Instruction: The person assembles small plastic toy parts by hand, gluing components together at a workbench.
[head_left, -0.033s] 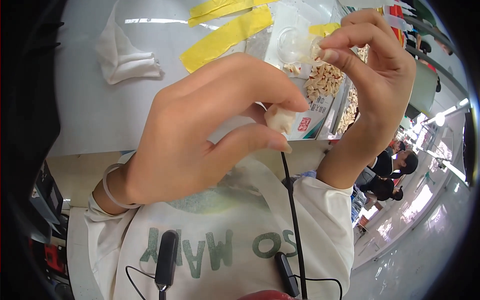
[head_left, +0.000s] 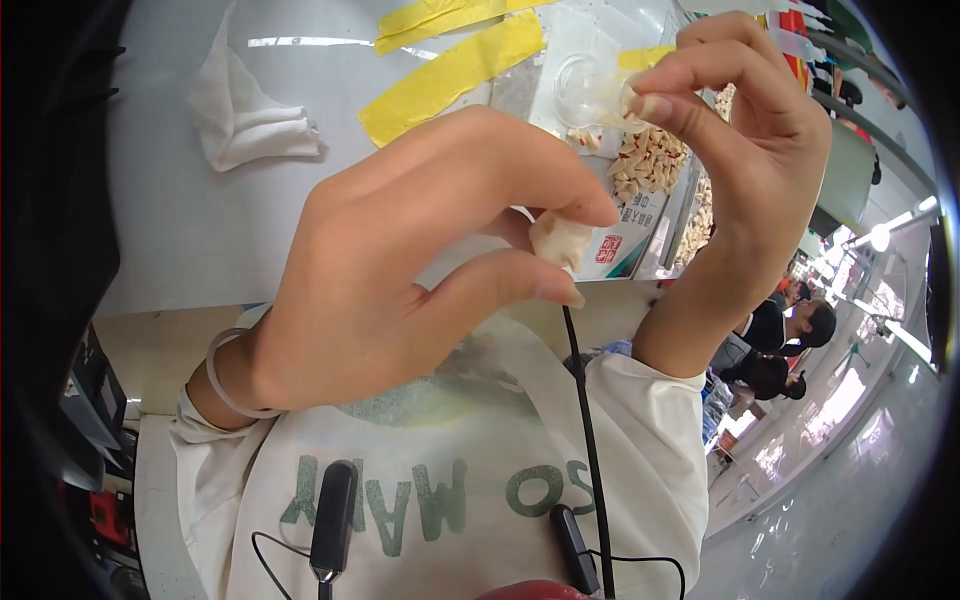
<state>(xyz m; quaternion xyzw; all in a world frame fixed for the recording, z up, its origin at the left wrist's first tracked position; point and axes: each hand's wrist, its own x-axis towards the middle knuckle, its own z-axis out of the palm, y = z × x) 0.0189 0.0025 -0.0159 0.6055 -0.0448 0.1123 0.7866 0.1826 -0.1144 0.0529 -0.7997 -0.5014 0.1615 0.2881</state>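
Observation:
My left hand (head_left: 380, 260) curls its thumb and fingers round a small, whitish, lumpy piece (head_left: 560, 242) whose kind I cannot make out. Up and to the right, my right hand (head_left: 750, 140) has thumb and forefinger pinched together on a thin, pale, translucent bit (head_left: 630, 108), too small to name. Beside that pinch lies a round clear plastic dish (head_left: 578, 88). Below the right fingertips is a pile of pale kernel-like pieces (head_left: 650, 168) with reddish-brown edges. The left palm and inner fingertips are hidden.
A crumpled white cloth (head_left: 250, 125) lies at the far left of the grey table (head_left: 200, 260). Yellow tape strips (head_left: 450, 80) cross its upper middle. More pale pieces sit in a tray (head_left: 695, 225) at the right. A black cable (head_left: 585, 420) hangs before me; people (head_left: 790, 330) are farther right.
My right hand has shifted very slightly up and left. The left hand keeps its grip on the whitish piece.

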